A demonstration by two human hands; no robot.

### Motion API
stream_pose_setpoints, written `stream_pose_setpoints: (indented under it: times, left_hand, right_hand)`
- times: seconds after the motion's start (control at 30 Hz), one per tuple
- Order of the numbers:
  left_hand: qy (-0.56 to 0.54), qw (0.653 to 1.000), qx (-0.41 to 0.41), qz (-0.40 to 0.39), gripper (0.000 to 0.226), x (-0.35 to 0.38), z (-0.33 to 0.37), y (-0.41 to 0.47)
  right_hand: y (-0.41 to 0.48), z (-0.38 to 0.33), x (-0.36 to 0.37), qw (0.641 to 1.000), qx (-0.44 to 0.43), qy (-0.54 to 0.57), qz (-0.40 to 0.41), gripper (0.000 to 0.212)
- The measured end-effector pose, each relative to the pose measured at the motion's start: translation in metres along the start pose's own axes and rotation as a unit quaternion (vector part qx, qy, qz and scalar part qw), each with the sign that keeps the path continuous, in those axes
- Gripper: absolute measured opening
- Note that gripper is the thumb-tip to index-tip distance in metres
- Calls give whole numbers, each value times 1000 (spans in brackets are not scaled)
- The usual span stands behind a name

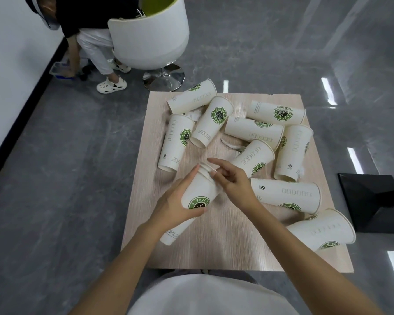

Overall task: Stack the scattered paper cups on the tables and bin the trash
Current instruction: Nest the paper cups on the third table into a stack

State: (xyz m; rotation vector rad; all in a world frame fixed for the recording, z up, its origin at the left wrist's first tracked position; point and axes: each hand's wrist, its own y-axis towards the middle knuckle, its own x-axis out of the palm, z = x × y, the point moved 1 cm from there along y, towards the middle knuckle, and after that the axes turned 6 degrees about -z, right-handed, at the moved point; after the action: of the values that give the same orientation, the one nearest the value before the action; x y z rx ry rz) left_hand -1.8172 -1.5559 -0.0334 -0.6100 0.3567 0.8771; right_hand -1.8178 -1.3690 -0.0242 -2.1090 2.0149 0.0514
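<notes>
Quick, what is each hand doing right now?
Left hand: grips the paper cup around its side.
Right hand: fingers pinch the same cup at its rim.

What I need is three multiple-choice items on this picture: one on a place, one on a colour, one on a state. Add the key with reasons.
1. Where does the white chair stand?
A. on the floor beyond the far left corner of the table
B. on the table
C. right of the table

2. What colour is the logo on the lying cups?
A. red
B. green
C. blue

3. What is the left hand doing?
A. lying flat on the table
B. holding a cup
C. hanging out of view

Key: 1 A, it stands on the grey floor past the far edge; 2 B, the round badge is green; 3 B, it grips the cup's side.
</notes>
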Motion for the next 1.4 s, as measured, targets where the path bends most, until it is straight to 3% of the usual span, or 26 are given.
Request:
stream_pose_setpoints:
  times: [0.17, 0.5, 0.7, 1.03, 1.4]
  left_hand:
    - [-14, 1000, 6, -4, 106, 1, -3, 5]
    - [-24, 1000, 9, 11, 104, -4, -6, 15]
    - [-17, 1000, 0, 3, 104, -3, -10, 17]
    - [-9, 1000, -26, 0, 106, -6, -22, 13]
    - [7, 999, -38, -8, 107, -15, -37, 1]
  right_hand:
    - [11, 2, -43, 999, 5, -34, 34, 22]
    - [34, 28, -122, 967, 40, -158, 197, 22]
    - [42, 42, -135, 961, 54, -211, 171, 27]
    - [55, 49, -131, 986, 78, -96, 108, 27]
    - [49, 26, -124, 990, 31, 5, 134, 23]
